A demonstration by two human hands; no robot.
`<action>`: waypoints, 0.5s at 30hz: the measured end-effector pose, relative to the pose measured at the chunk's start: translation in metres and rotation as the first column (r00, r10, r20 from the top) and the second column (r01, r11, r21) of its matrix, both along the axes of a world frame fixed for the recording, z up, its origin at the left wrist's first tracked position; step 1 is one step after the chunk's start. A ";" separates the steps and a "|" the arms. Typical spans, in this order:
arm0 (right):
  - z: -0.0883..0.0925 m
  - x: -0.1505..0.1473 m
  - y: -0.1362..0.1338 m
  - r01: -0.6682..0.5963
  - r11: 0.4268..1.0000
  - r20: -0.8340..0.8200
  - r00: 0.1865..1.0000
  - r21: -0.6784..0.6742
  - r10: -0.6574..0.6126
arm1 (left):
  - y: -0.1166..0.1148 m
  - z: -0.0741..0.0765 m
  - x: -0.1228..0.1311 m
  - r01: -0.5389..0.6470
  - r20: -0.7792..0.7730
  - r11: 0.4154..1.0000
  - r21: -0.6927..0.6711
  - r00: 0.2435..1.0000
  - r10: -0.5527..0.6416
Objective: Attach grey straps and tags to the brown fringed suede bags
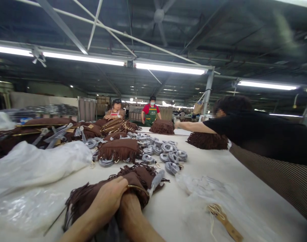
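Note:
A brown fringed bag [88,196] lies on the table right in front of me, its gold zipper edge [137,187] facing up. My left hand [115,192] grips the bag at the rim of its opening, fingers curled over the fabric. Into that opening reaches my right hand [130,203]; its fingers are hidden inside. A grey plastic-wrapped piece [157,181] hangs at the bag's right end. Just beyond is another brown fringed bag [119,149], among many coiled straps in grey wrapping [172,167] with metal clips.
White plastic sheeting [40,164] covers the left side, beside piled brown bags [47,122]. At the right lie clear plastic bags [214,188] and a tan tag with cord [227,223]. A co-worker in black [256,129] leans over the table [206,164]; two people stand at the far end.

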State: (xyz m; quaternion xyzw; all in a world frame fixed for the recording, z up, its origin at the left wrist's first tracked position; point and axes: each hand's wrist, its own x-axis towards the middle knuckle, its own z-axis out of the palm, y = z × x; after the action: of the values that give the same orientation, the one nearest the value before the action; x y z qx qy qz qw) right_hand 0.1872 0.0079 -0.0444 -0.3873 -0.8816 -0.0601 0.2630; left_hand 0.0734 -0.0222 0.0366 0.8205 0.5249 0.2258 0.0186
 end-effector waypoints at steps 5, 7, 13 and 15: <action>-0.011 0.015 -0.007 -0.138 0.986 -0.510 0.857 -0.093 0.072 | 0.001 -0.001 -0.007 0.085 0.113 0.994 -0.072 0.991 -0.077; -0.009 0.015 -0.006 -0.175 0.959 -0.568 0.823 -0.222 0.019 | 0.000 -0.001 -0.007 0.073 0.129 0.995 -0.072 0.990 -0.063; 0.006 -0.009 0.006 -0.206 0.886 -0.596 0.797 -0.416 -0.095 | -0.011 0.008 -0.018 0.078 0.145 0.987 -0.142 0.988 -0.057; 0.010 -0.015 0.004 -0.283 0.861 -0.642 0.764 -0.423 -0.064 | -0.025 0.006 -0.032 0.126 0.113 0.980 -0.151 0.988 -0.109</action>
State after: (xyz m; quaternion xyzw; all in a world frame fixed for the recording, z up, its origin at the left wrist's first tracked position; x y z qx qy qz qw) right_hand 0.1727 0.0115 -0.0347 -0.3843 -0.7463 0.3191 0.4399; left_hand 0.0411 -0.0470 0.0422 0.8331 0.4901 0.2243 0.1240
